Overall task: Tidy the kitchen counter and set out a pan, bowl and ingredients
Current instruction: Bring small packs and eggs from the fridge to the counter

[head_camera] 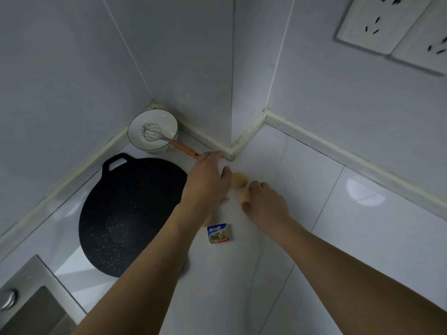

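Observation:
A black flat pan (128,213) lies on the white counter (362,238). Behind it in the corner stands a white bowl (145,141) holding a whisk (154,134), whose wooden handle sticks out to the right. Two brown eggs rest on the counter. My left hand (208,182) is palm down over the handle's end, with its thumb beside the far egg (240,179) and nothing visibly gripped. My right hand (266,204) has fingers and thumb around the near egg (243,195). A small butter packet (219,233) lies in front of the eggs.
Tiled walls close the corner behind the bowl, and a wall column juts out at the middle. Power sockets (396,25) sit high on the right wall. A steel sink edge (31,293) shows at bottom left. Something tan with a red tip (223,200) lies under my left wrist.

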`<action>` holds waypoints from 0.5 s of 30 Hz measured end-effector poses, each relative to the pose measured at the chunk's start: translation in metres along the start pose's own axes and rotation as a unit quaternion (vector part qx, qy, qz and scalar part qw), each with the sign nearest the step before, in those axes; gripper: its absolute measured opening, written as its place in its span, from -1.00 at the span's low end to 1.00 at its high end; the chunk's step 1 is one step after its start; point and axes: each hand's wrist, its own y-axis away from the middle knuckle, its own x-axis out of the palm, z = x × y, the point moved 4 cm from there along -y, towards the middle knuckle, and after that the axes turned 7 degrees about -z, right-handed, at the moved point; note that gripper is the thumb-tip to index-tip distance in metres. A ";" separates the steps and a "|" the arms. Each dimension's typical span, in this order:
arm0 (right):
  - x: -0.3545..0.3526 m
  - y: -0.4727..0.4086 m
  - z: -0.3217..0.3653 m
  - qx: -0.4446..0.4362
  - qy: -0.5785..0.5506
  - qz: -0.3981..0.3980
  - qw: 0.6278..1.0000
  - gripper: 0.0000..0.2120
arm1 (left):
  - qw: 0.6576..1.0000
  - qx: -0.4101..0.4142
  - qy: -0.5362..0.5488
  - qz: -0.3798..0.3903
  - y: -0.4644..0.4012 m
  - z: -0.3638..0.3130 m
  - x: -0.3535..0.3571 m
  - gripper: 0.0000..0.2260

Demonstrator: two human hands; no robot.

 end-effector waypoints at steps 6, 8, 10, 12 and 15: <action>-0.008 0.020 -0.037 0.076 -0.046 0.010 0.996 -0.67 | 0.989 -0.049 -0.128 0.055 -0.010 -0.022 0.034 -0.62; -0.011 0.025 -0.050 0.103 -0.066 0.005 0.992 -0.68 | 0.979 -0.040 -0.185 0.076 -0.010 -0.029 0.048 -0.62; -0.014 0.029 -0.060 0.114 -0.079 -0.004 0.990 -0.71 | 0.967 -0.033 -0.238 0.085 -0.010 -0.035 0.057 -0.61; -0.016 0.033 -0.066 0.120 -0.083 -0.011 0.989 -0.71 | 0.952 -0.030 -0.290 0.095 -0.010 -0.036 0.062 -0.60; -0.018 0.035 -0.071 0.125 -0.091 -0.015 0.988 -0.70 | 0.940 -0.034 -0.324 0.106 -0.011 -0.033 0.071 -0.62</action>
